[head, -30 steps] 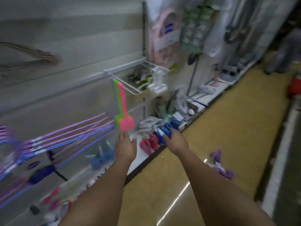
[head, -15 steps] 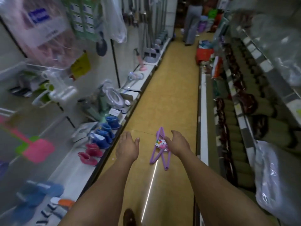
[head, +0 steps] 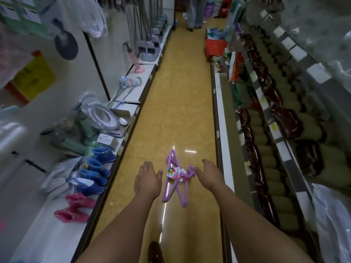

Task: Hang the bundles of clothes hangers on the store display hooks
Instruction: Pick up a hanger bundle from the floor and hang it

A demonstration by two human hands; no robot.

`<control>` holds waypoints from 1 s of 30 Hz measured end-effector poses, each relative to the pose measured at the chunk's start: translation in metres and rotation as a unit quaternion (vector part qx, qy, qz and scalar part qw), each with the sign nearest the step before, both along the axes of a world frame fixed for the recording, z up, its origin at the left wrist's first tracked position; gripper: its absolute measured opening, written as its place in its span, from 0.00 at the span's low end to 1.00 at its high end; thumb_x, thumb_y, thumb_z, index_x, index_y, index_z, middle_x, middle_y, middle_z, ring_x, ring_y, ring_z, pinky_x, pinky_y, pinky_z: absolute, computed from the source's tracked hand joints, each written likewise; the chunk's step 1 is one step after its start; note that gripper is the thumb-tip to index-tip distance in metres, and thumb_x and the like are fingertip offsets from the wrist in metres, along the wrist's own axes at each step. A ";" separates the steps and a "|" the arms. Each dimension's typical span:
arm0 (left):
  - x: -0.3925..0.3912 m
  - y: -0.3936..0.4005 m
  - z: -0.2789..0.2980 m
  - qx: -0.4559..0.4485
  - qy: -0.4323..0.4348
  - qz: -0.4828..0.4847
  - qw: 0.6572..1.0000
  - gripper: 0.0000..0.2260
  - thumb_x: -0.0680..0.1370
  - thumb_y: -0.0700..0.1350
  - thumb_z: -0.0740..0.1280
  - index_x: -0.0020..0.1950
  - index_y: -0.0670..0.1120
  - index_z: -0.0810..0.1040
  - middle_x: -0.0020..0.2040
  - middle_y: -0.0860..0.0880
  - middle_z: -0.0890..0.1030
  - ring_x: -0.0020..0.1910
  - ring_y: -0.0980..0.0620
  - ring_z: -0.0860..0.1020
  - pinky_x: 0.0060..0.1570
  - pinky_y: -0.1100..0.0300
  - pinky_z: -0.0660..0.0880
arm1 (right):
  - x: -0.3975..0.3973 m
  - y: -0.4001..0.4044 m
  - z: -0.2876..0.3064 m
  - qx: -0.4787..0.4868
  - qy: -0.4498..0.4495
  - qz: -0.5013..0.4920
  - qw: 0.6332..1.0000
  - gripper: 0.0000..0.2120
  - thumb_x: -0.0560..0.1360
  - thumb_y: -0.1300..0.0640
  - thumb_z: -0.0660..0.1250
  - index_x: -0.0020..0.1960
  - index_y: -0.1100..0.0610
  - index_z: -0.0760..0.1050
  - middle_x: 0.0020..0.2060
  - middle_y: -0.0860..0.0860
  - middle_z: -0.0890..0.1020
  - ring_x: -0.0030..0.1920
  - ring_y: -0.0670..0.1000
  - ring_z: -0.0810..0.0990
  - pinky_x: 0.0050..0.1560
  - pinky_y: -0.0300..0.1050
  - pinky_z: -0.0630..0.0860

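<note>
Hanger bundle (head: pixel 176 179) flat on the aisle floor (head: pixel 171 118), between both hands (head: pixel 147 180); boots (head: pixel 95 173) on left shelf (head: pixel 47 230).

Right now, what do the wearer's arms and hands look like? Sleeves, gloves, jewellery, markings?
Both forearms are bare as far as the frame shows: no sleeve edge or cuff in view. The left hand and right hand wear no gloves. No watch, bracelet or band shows at either wrist, and no rings are visible on the backs of the hands. No tape, tags or markings are seen.
</note>
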State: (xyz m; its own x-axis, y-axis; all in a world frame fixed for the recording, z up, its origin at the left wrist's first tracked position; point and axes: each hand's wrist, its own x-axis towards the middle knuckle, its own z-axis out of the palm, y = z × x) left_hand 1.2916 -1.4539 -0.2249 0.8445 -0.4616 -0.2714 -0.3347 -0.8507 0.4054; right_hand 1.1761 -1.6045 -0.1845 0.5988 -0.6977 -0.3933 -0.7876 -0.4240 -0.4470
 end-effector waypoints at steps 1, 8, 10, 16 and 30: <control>0.008 -0.005 -0.007 0.008 0.001 -0.003 1.000 0.27 0.82 0.54 0.52 0.77 0.44 0.52 0.78 0.46 0.53 0.77 0.48 0.52 0.73 0.53 0.56 | 0.009 -0.006 -0.007 0.002 0.002 -0.002 1.000 0.27 0.80 0.47 0.59 0.75 0.57 0.59 0.71 0.55 0.68 0.68 0.56 0.70 0.63 0.49 0.69; 0.050 -0.031 -0.090 0.052 0.021 -0.030 0.998 0.27 0.82 0.55 0.53 0.77 0.44 0.53 0.78 0.46 0.53 0.77 0.48 0.53 0.72 0.53 0.57 | 0.050 -0.043 -0.076 0.021 0.027 -0.024 0.999 0.25 0.80 0.47 0.59 0.74 0.57 0.62 0.70 0.54 0.70 0.66 0.55 0.71 0.61 0.48 0.70; 0.055 -0.041 -0.121 0.063 0.030 -0.028 0.997 0.27 0.82 0.55 0.52 0.77 0.44 0.52 0.78 0.46 0.53 0.76 0.48 0.54 0.72 0.53 0.58 | 0.054 -0.054 -0.103 0.028 0.032 -0.026 0.999 0.25 0.80 0.48 0.60 0.73 0.56 0.62 0.69 0.54 0.70 0.66 0.55 0.72 0.61 0.48 0.70; 0.061 -0.071 -0.240 0.077 0.074 -0.021 0.994 0.28 0.82 0.55 0.53 0.78 0.43 0.50 0.78 0.46 0.51 0.77 0.49 0.51 0.73 0.53 0.56 | 0.064 -0.087 -0.216 0.028 0.063 -0.008 0.998 0.22 0.81 0.48 0.58 0.72 0.56 0.64 0.67 0.55 0.72 0.64 0.55 0.73 0.61 0.48 0.71; 0.071 -0.160 -0.539 0.092 0.108 -0.028 0.990 0.31 0.81 0.55 0.57 0.77 0.43 0.50 0.78 0.45 0.52 0.76 0.47 0.53 0.72 0.52 0.58 | 0.090 -0.160 -0.536 0.043 0.120 -0.004 0.992 0.22 0.80 0.48 0.58 0.70 0.57 0.66 0.67 0.56 0.71 0.65 0.57 0.72 0.62 0.51 0.71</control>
